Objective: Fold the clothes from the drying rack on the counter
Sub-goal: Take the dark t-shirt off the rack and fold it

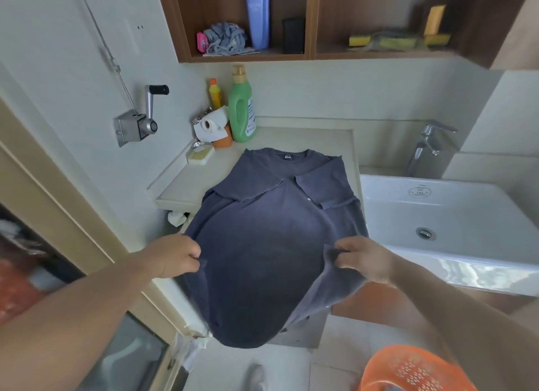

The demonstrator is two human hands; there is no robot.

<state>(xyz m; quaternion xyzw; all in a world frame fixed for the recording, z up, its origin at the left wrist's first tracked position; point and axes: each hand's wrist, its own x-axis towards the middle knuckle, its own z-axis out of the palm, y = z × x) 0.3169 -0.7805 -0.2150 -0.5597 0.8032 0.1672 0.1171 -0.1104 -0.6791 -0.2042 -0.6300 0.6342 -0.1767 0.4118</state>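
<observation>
A dark blue-grey T-shirt [268, 230] lies on the beige counter [192, 180], collar at the far end and both sleeves folded in over the chest. Its lower part hangs over the counter's near edge. My left hand [175, 255] pinches the shirt's left side edge. On the opposite side, my right hand [361, 258] pinches the right edge, with cloth bunched between fingers and thumb.
A green detergent bottle [241, 110], an orange-capped bottle [215, 94], a paper roll [211, 123] and a soap dish [200, 154] crowd the counter's far left corner. A white sink [437, 215] with a tap [428, 145] lies to the right. An orange basket [414, 370] stands on the floor.
</observation>
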